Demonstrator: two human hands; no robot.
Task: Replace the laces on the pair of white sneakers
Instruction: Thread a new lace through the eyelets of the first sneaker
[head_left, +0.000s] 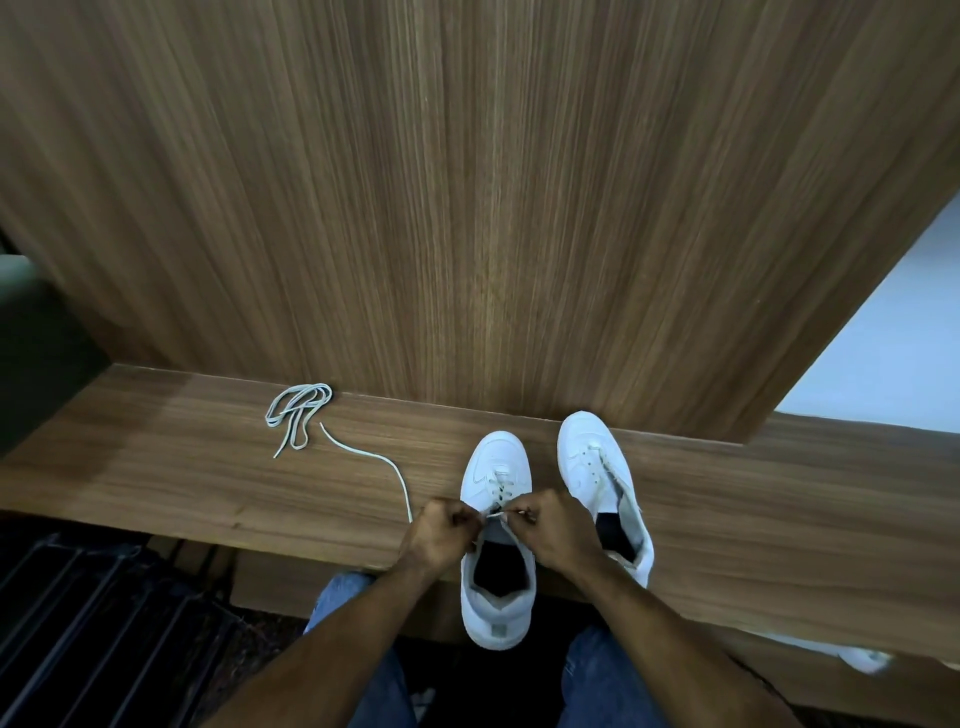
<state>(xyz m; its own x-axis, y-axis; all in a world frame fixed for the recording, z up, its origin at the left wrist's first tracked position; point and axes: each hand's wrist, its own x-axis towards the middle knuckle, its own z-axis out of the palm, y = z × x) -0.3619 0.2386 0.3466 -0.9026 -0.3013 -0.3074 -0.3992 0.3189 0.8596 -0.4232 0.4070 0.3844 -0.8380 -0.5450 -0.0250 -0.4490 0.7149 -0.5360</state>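
Observation:
Two white sneakers stand on a wooden ledge (208, 467), toes pointing away from me. The left sneaker (497, 597) overhangs the front edge, and a white lace (392, 470) is threaded through its lower eyelets. My left hand (441, 535) and my right hand (556, 530) are over its tongue, each pinching a part of that lace. One long end trails left across the ledge. The right sneaker (592, 457) has empty eyelets and its tongue pushed aside. A second, bundled lace (298, 415) lies further left by the wall.
A tall wood-grain panel (467, 182) rises right behind the ledge. A dark object (36, 353) stands at the far left. Below the ledge, dark slatted bars (93, 623) are at lower left, and my jeans-clad knees (363, 649) are beneath the sneakers. White floor shows at right.

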